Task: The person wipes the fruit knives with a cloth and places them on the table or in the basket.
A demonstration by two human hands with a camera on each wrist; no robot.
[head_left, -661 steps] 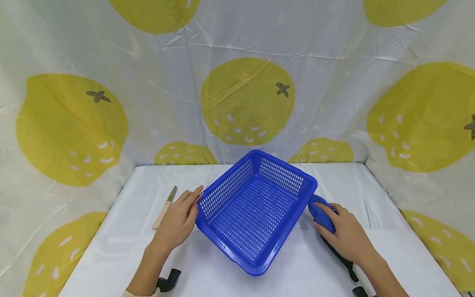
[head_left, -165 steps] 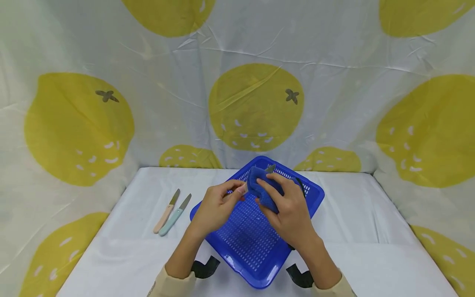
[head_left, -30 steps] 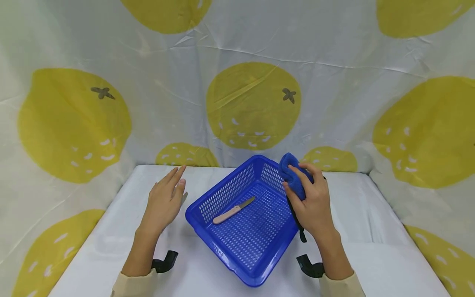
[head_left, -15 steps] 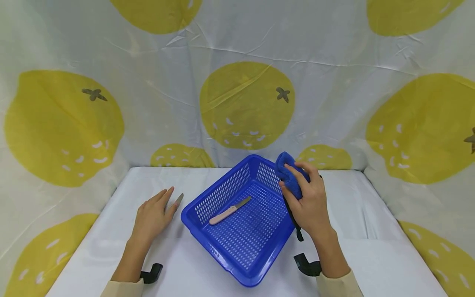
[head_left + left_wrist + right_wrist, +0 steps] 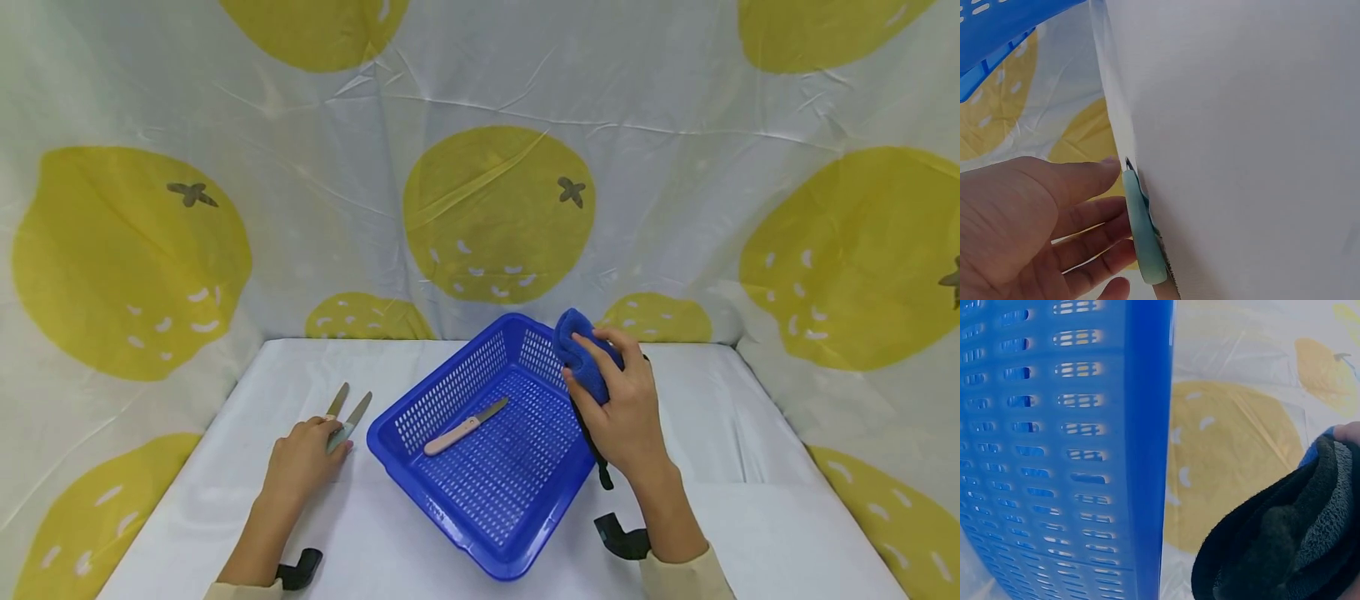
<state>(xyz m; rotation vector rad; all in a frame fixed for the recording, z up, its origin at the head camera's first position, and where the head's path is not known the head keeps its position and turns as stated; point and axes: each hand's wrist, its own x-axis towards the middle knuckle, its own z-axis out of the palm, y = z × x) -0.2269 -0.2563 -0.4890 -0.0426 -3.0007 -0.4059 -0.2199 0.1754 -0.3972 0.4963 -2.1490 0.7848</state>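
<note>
Blue cloth (image 5: 587,373) and mint-handled knife (image 5: 1143,228).
The cloth is gripped by the right hand (image 5: 628,408); the left hand (image 5: 298,458) is placed, unclenched, at the knife's handle.

The basket (image 5: 517,475) is blue; the knife (image 5: 456,434) in it has a pale pink handle, a second knife (image 5: 1143,231) mint green. The cloth (image 5: 582,358) is blue (the fabric (image 5: 1272,544) beside it mostly black). Counter (image 5: 712,417) white; curtain (image 5: 652,233) whitish, printed with yellow lemons (image 5: 498,212).

Caption: The raised walls of a blue basket (image 5: 471,533) bar the low route between left hand (image 5: 303,462) and right hand (image 5: 630,408), leaving a strip of white table (image 5: 375,517) beside the green-handled knife (image 5: 356,415).
</note>
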